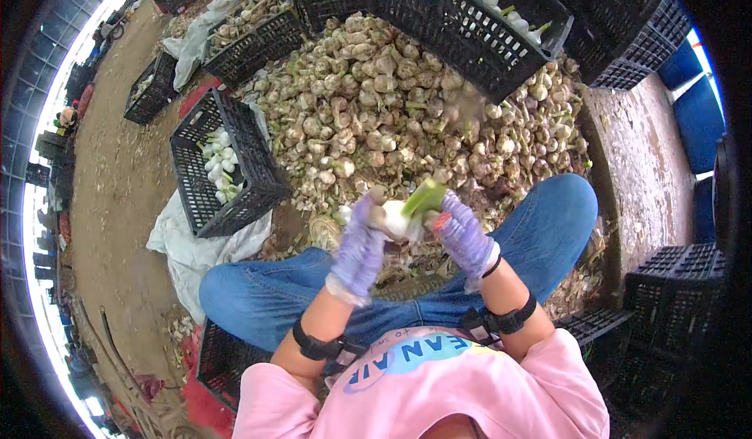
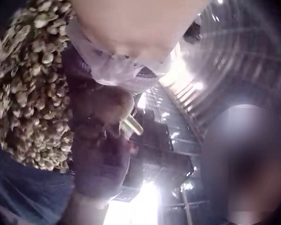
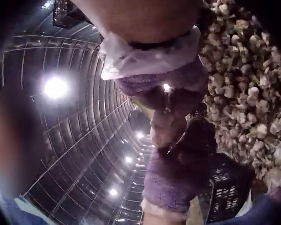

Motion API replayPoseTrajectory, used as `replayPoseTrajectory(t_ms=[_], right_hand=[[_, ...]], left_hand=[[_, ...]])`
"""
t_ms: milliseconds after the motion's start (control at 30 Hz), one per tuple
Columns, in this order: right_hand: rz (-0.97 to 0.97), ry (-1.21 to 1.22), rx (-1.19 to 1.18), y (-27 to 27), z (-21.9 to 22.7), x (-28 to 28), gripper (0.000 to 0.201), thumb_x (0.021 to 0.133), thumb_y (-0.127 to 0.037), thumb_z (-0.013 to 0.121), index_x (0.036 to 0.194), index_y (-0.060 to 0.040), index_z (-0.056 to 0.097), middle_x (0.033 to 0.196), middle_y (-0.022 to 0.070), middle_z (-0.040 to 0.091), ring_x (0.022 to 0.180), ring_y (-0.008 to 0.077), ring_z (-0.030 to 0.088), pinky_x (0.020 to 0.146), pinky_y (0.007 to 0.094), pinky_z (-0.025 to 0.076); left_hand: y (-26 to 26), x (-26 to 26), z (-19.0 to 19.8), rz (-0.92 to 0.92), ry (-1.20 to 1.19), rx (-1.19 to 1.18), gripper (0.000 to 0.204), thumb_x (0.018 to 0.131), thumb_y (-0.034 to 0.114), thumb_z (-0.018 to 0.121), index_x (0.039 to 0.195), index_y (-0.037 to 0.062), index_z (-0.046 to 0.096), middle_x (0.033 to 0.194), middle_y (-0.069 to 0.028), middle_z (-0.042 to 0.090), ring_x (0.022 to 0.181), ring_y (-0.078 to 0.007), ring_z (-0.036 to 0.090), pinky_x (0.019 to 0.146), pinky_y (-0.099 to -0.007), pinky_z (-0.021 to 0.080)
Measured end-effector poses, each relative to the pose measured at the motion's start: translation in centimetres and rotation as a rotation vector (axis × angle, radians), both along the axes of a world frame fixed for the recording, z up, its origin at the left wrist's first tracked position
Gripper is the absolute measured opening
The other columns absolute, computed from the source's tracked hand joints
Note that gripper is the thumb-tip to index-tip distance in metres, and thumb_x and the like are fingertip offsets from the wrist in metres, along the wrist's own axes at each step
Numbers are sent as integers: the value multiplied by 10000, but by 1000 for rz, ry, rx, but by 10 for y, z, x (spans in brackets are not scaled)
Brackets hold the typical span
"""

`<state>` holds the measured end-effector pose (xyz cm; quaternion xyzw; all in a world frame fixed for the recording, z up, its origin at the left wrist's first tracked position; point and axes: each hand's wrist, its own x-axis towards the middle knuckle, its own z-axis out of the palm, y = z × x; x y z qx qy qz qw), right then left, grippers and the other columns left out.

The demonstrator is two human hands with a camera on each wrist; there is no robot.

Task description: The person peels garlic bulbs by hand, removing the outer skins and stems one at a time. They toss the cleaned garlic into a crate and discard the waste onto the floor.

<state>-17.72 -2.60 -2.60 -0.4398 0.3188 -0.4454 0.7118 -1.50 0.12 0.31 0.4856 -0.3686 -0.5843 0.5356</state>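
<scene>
A white garlic bulb with a thick green stem is held between both hands, above the lap. My left hand, in a purple glove, grips the bulb from its left side. From the right, my right hand, gloved the same way with orange-red on the fingertips, pinches the bulb at the base of its stem. Blur softens the fingers in the head view. In the right wrist view, the bulb shows pale and shadowed between the two gloves. Just beyond the hands lies a big heap of unpeeled garlic.
To the left, a black crate contains white peeled bulbs. Another black crate with white bulbs rests on the heap's far side. Stacked black crates stand at right. White sacking lies beside the left knee.
</scene>
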Motion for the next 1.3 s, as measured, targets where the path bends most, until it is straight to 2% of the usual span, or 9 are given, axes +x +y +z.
replayPoseTrajectory(t_ms=[200, 467, 667, 733, 767, 800, 867, 1067, 1300], right_hand=[[249, -495, 407, 8, 19, -11, 715, 754, -464, 641, 1250, -4, 412, 1112, 122, 549, 938, 218, 569, 753, 332, 480], [81, -538, 520, -5, 13, -13, 384, 803, -225, 569, 1101, 9, 506, 998, 146, 593, 841, 236, 596, 648, 306, 525], [-10, -566, 454, -29, 23, -35, 284, 830, -134, 535, 1074, 7, 493, 1002, 152, 576, 896, 250, 584, 795, 366, 511], [-226, 282, -68, -34, 21, -34, 224, 849, -103, 500, 1052, -7, 499, 997, 121, 566, 924, 227, 573, 832, 360, 496], [-399, -440, 99, -37, 23, -32, 197, 848, -57, 514, 1041, -19, 497, 997, 102, 554, 933, 193, 564, 831, 340, 495], [-606, 354, -333, -35, 25, -42, 284, 830, -58, 572, 1094, -18, 475, 1018, 126, 553, 952, 225, 571, 828, 365, 508], [-603, -659, -94, -39, 50, -48, 383, 810, -49, 609, 1153, -12, 444, 1058, 148, 548, 983, 278, 569, 833, 403, 515], [-192, 629, -729, -12, 34, -8, 522, 721, -110, 688, 1205, -91, 493, 1124, 191, 523, 1025, 310, 542, 845, 357, 475], [-205, 481, -791, -18, 18, 8, 226, 753, -97, 659, 920, -57, 513, 832, 84, 584, 763, 242, 574, 686, 320, 474]], left_hand=[[-6, 23, 16, -335, 174, 191, 643, 685, 519, 708, 1082, 60, 494, 1010, -46, 523, 947, -155, 519, 828, -300, 444], [-18, 27, 38, -288, -671, -156, 238, 705, 56, 727, 928, 26, 649, 947, -62, 568, 851, -179, 577, 766, -274, 478], [-15, 42, 35, -399, -33, -225, 174, 672, -66, 679, 816, 28, 655, 952, -74, 581, 857, -167, 575, 711, -280, 492], [-13, 41, 26, -404, 67, -187, 153, 679, -31, 695, 807, 33, 639, 943, -76, 587, 838, -178, 591, 716, -292, 501], [-10, 33, 21, -187, 268, -178, 179, 692, 0, 703, 849, 36, 626, 950, -83, 591, 845, -187, 602, 721, -283, 515], [-9, 30, 15, 35, 464, -162, 211, 704, 32, 711, 892, 40, 613, 958, -90, 594, 853, -196, 614, 725, -273, 529], [-13, 43, 4, 12, 675, -113, 382, 780, 139, 666, 1127, 58, 527, 1236, -169, 487, 1072, -309, 540, 793, -307, 556], [-20, 24, -3, 177, 751, 42, 483, 809, 285, 632, 1177, 20, 465, 1131, -141, 549, 1047, -244, 548, 767, -284, 561], [-20, 7, -15, 193, 623, 380, 452, 792, 388, 649, 1037, 19, 559, 905, -65, 618, 770, -130, 610, 554, -182, 509]])
